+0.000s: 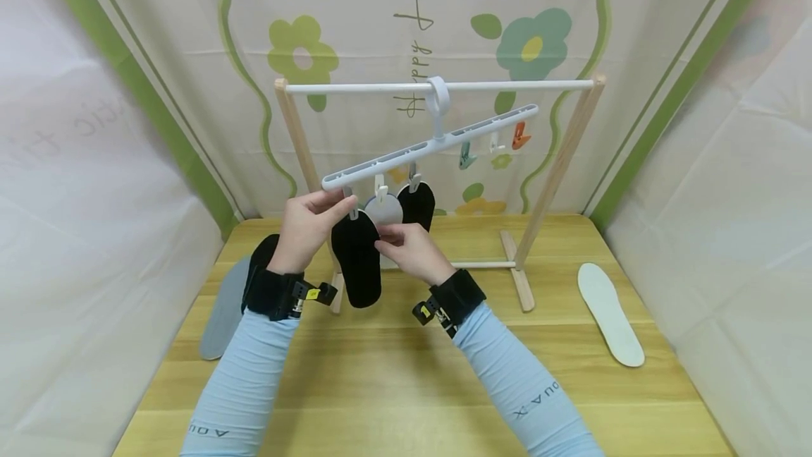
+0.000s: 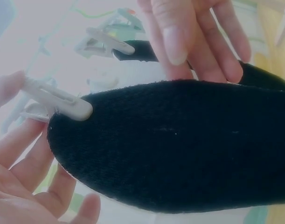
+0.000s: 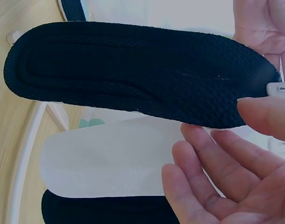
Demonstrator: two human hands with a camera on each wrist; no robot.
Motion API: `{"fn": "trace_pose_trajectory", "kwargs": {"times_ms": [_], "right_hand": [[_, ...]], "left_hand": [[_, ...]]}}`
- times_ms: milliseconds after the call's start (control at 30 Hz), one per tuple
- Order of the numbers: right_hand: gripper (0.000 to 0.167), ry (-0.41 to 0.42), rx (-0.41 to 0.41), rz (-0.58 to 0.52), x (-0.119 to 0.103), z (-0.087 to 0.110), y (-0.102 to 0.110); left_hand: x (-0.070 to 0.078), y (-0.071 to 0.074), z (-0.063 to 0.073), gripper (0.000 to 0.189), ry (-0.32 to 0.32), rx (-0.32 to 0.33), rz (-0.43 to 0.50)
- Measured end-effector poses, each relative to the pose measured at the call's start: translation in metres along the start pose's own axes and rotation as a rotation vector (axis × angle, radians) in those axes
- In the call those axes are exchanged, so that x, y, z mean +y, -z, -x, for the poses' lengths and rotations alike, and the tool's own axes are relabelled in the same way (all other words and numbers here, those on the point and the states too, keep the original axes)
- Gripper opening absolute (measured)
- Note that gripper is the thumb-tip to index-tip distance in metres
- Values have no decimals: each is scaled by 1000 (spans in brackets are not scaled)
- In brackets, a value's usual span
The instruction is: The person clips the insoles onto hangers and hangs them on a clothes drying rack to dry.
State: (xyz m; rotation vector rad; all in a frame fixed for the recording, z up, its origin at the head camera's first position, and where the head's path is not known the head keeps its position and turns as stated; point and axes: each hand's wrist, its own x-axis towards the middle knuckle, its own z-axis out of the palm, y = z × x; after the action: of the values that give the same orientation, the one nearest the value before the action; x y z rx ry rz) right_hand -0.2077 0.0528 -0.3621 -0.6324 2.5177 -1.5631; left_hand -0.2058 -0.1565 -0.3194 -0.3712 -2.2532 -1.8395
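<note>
My left hand (image 1: 307, 228) pinches a grey clip (image 1: 352, 209) at the low left end of a white clip hanger (image 1: 406, 155). In the left wrist view this clip (image 2: 70, 102) bites the rounded end of a black insole (image 2: 179, 144), which hangs downward. My right hand (image 1: 419, 254) holds that insole's edge, thumb in front and fingers behind, as the right wrist view shows. Behind it a white insole (image 3: 109, 158) and another black insole (image 1: 419, 204) hang from a white clip (image 1: 380, 189) and a grey clip (image 1: 414, 178).
The hanger tilts, hooked on the white bar (image 1: 507, 85) of a wooden rack (image 1: 564, 161). Green (image 1: 466, 156), white (image 1: 496, 143) and orange (image 1: 520, 135) clips hang at its right. A grey insole (image 1: 227, 309) and a black one (image 1: 263, 252) lie left, a white one (image 1: 610, 314) right.
</note>
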Motion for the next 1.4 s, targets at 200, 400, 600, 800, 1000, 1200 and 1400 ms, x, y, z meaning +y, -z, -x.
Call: {"fn": "trace_pose_trajectory", "kwargs": {"times_ms": [200,400,600,800,1000,1200,1400], "right_hand": [[31,-22,11,-7,4,3,4],[32,-37,26,-8,10,7,10],[35,-56,22,-6,19,19,23],[39,-91,31,-7,27,36,41],[36,-84,67,0,36,51,55],[34,-73,119,10,48,61,64],[33,-69,149,9,58,73,73]], "left_hand": [[-2,-1,-1,46,-1,-11,6],[-5,0,-2,47,9,-7,26],[-9,-2,-5,47,6,2,24],[-13,-4,-8,48,14,3,42],[-19,-3,-9,50,10,2,43],[-25,-2,-12,50,12,-1,37],[-27,-3,-12,48,12,5,38]]}}
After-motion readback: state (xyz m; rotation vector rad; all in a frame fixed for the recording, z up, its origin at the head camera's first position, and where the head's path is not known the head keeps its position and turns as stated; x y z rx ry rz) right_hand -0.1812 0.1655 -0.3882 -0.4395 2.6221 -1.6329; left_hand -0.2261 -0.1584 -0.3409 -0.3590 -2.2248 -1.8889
